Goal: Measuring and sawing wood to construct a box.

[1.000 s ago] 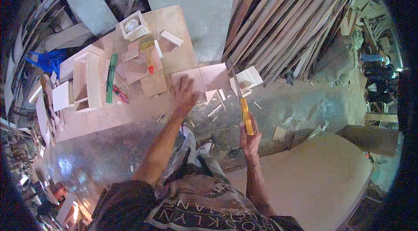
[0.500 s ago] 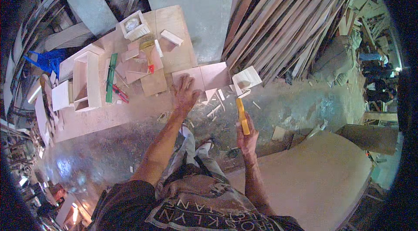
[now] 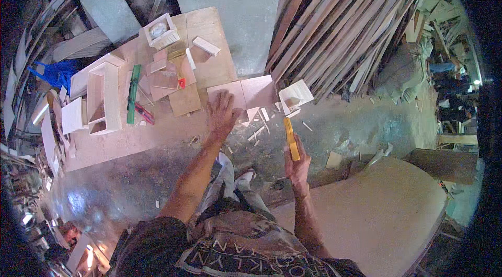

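Note:
My left hand (image 3: 223,112) lies with fingers outstretched on the near left part of a pale wooden board (image 3: 256,91), which has a line across its middle. A long, slim yellow tool (image 3: 292,139) is gripped in my right hand (image 3: 297,166), to the right of my legs. Its tip points away from me, and its exact kind cannot be made out. Just past the tip sits a small pale open wooden box (image 3: 295,96). Thin wood offcuts (image 3: 256,129) are scattered between my hands, near the board's close edge.
A plywood sheet (image 3: 120,146) at left carries a long wooden box (image 3: 103,98), a green bar (image 3: 134,94), red-handled pliers (image 3: 144,113) and a smaller box (image 3: 159,31). Long planks (image 3: 340,26) lean at the far right. A large curved panel (image 3: 366,214) lies near right.

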{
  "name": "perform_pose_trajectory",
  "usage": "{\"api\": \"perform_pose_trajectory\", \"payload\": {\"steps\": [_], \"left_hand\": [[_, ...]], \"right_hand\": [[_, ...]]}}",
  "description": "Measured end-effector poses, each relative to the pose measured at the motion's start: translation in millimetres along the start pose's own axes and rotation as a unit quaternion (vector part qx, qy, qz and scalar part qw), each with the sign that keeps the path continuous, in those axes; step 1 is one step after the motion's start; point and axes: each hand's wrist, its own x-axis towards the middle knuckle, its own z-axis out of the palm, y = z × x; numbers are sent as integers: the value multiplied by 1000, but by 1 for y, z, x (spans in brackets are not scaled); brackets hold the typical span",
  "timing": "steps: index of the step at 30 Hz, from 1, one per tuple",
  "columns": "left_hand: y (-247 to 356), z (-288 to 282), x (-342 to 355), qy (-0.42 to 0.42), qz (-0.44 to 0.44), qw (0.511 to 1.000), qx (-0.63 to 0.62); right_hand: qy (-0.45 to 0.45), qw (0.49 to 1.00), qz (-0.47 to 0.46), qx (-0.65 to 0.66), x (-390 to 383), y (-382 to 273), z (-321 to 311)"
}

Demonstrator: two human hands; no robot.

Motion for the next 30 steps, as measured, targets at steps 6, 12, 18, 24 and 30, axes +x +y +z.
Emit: {"api": "perform_pose_trajectory", "payload": {"steps": [6,12,18,24,30], "left_hand": [[7,-1,0,17,6,1000,17],[7,-2,6,34,25,999,-26],[7,2,12,21,71,997,-23],[-14,10,13,14,103,993,48],[-7,3,20,21,148,988,42]], "right_hand": [[51,996,-67,-19,6,-3,-1],[17,1000,-22,10,9,-3,-6],[19,998,-52,21,17,-17,-16],[-81,991,90,52,25,-33,-26],[1,999,-30,40,24,-17,-21]]}}
